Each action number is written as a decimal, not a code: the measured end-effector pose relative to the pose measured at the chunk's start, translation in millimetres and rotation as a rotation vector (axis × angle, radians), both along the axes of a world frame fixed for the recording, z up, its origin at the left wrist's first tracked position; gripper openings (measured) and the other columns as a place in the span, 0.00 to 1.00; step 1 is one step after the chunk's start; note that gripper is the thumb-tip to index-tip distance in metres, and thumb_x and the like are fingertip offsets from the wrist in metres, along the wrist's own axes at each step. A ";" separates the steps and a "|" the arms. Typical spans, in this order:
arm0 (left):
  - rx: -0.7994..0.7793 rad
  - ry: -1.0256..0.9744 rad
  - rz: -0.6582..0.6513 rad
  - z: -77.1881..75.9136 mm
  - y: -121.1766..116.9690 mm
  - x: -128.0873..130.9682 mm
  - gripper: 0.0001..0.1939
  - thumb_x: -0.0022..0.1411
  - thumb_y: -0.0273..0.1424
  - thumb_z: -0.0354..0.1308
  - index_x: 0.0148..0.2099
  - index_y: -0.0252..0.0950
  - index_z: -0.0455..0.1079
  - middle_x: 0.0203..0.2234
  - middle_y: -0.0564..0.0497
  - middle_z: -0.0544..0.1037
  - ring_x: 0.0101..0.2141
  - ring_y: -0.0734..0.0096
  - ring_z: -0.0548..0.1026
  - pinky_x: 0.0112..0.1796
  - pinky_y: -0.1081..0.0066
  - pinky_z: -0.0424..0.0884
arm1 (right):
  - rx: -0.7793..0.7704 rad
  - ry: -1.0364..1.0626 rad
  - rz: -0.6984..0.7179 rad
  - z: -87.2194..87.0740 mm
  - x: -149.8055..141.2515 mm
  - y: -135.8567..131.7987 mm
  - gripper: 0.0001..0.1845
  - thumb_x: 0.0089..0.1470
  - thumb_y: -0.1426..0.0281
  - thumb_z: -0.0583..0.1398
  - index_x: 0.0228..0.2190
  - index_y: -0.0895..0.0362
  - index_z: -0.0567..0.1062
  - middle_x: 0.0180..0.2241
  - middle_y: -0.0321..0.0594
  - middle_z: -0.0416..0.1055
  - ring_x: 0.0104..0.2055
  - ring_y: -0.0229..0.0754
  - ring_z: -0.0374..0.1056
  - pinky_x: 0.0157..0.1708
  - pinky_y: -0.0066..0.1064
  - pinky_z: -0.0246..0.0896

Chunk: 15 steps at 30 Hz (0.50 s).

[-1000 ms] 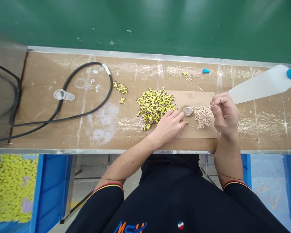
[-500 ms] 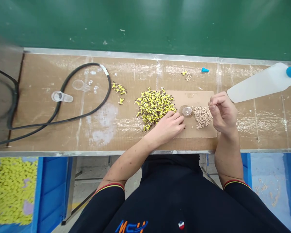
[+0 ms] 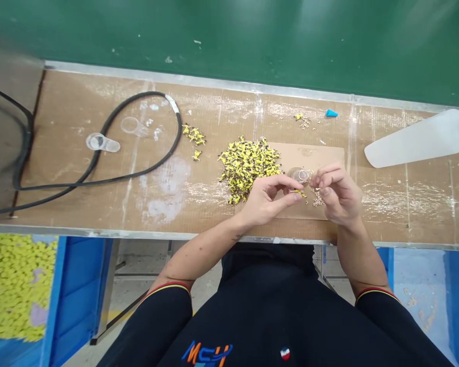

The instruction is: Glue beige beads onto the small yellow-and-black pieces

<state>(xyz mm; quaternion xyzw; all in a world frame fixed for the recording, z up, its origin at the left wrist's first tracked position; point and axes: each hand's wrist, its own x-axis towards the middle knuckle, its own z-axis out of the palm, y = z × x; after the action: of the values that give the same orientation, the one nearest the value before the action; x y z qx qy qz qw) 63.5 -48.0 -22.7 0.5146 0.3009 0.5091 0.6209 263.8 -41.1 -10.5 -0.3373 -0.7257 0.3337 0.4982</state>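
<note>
Yellow-and-black small parts (image 3: 248, 171) were found heaped at the left edge of a cardboard sheet (image 3: 321, 155), which lay on a cardboard-lined workbench (image 3: 168, 204). One yellow part (image 3: 299, 192) was pinched between thumb and forefinger of the left hand (image 3: 270, 200), just above the sheet. The right hand (image 3: 338, 194) was held close beside it, fingertips drawn together; anything between them was too small to be made out. A small clear vessel (image 3: 300, 176) was seen on the sheet, just above and between the hands. Pale beige granules (image 3: 318, 200) lay under and beside the right hand. A blue cone (image 3: 331, 113) was noted at upper centre, a white plastic paddle (image 3: 416, 138) at right, a black cable (image 3: 137, 153) at left, and yellow pieces (image 3: 19, 288) in a blue bin (image 3: 80, 285) at lower left
</note>
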 end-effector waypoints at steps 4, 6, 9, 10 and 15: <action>0.020 0.048 0.054 -4.0 -1.5 2.6 0.11 0.62 0.39 0.72 0.42 0.39 0.83 0.35 0.48 0.86 0.32 0.73 0.80 0.38 0.69 0.77 | -0.031 -0.019 0.078 -2.6 -3.1 0.2 0.03 0.66 0.70 0.60 0.39 0.50 0.73 0.38 0.38 0.71 0.41 0.43 0.73 0.42 0.40 0.72; 0.025 0.063 0.061 -4.0 -1.9 2.4 0.10 0.63 0.39 0.71 0.43 0.39 0.84 0.37 0.47 0.87 0.34 0.71 0.82 0.39 0.69 0.79 | -0.035 -0.031 0.089 -3.3 -3.0 0.6 0.04 0.65 0.71 0.60 0.39 0.49 0.73 0.38 0.38 0.72 0.41 0.43 0.73 0.43 0.40 0.71; 0.027 0.090 0.066 -2.5 -2.0 1.8 0.10 0.64 0.39 0.70 0.45 0.40 0.84 0.39 0.47 0.88 0.37 0.67 0.85 0.43 0.66 0.81 | -0.024 -0.072 0.074 -2.8 -2.7 0.9 0.04 0.65 0.72 0.60 0.39 0.49 0.73 0.37 0.39 0.72 0.41 0.43 0.73 0.42 0.40 0.71; 0.029 0.100 0.070 -2.0 -2.0 1.6 0.10 0.64 0.39 0.70 0.45 0.40 0.84 0.39 0.47 0.88 0.38 0.66 0.85 0.44 0.65 0.82 | -0.014 -0.092 0.067 -2.3 -2.8 1.0 0.04 0.64 0.72 0.60 0.39 0.50 0.73 0.37 0.39 0.72 0.41 0.43 0.72 0.42 0.40 0.71; 0.032 0.130 0.085 -1.9 -2.3 2.1 0.10 0.64 0.39 0.70 0.44 0.39 0.84 0.39 0.47 0.88 0.38 0.65 0.86 0.43 0.65 0.82 | 0.073 -0.187 0.041 0.0 -3.6 3.0 0.04 0.64 0.72 0.60 0.39 0.50 0.73 0.37 0.39 0.72 0.39 0.43 0.72 0.39 0.39 0.72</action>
<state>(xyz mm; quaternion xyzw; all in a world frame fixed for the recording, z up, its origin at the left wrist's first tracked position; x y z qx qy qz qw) 65.7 -50.2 -24.6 0.5432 0.3538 0.5052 0.5696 260.2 -38.1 -10.5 -0.3337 -0.7875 0.2840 0.4333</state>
